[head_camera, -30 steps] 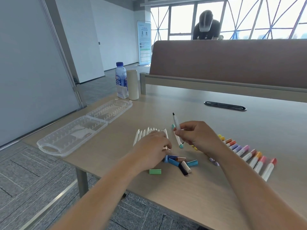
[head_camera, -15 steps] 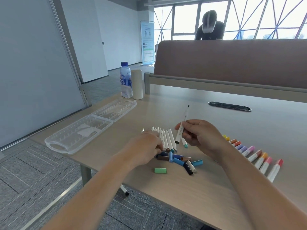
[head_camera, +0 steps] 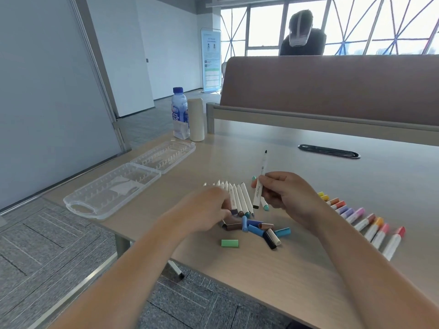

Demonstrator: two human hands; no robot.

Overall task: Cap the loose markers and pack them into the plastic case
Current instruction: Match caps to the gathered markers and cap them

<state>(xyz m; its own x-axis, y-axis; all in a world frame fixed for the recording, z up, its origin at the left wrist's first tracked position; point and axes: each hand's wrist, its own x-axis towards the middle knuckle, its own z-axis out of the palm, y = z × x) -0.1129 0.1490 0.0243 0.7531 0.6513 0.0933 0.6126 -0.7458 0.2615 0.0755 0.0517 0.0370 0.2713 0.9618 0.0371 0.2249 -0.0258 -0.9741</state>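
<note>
Markers (head_camera: 238,198) lie uncapped in a white row mid-table. Just at their three o'clock, the right hand (head_camera: 288,194) pinches a black-tipped marker (head_camera: 260,180), tip toward twelve. The left hand (head_camera: 204,210), blurred, curls over the loose caps (head_camera: 257,229); whether it grips one I can't tell. The open plastic case (head_camera: 111,195) sits at ten o'clock, the capped markers (head_camera: 370,222) at four.

The right hand (head_camera: 287,195) has tipped its black marker (head_camera: 263,167) rightward; the left hand (head_camera: 206,210) reached the caps (head_camera: 255,230).
</note>
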